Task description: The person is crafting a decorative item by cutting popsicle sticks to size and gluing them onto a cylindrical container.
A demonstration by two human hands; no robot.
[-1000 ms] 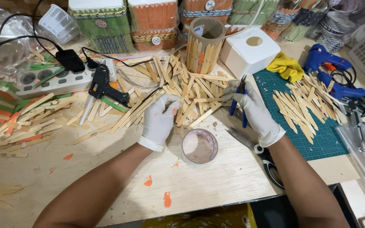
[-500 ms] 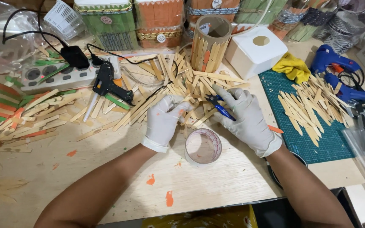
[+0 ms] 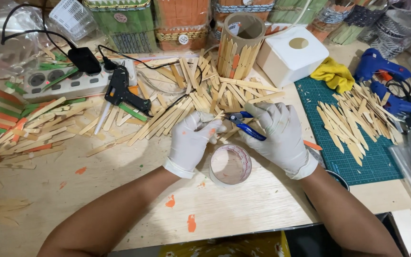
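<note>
Dozens of flat wooden sticks [image 3: 200, 102] lie heaped across the middle of a paint-flecked wooden worktable [image 3: 120, 209], with a second pile of pointed sticks [image 3: 353, 119] on a green cutting mat [image 3: 353, 162] toward the right edge. Along the far edge stand stick-clad boxes [image 3: 158, 21], a white cube with a round hole [image 3: 291, 54] and a stick-ringed cardboard tube [image 3: 239, 43]. A grey power strip [image 3: 72, 83] and black glue gun [image 3: 122, 93] sit far left; blue glue guns [image 3: 386, 78] crowd the far right corner. Nearer the front edge, the gloved left hand [image 3: 191, 140] pinches a stick [image 3: 212, 119], while the gloved right hand [image 3: 277, 131] grips blue-handled cutters [image 3: 243, 124] whose tip meets that stick, just above a clear tape roll [image 3: 230, 165]
</note>
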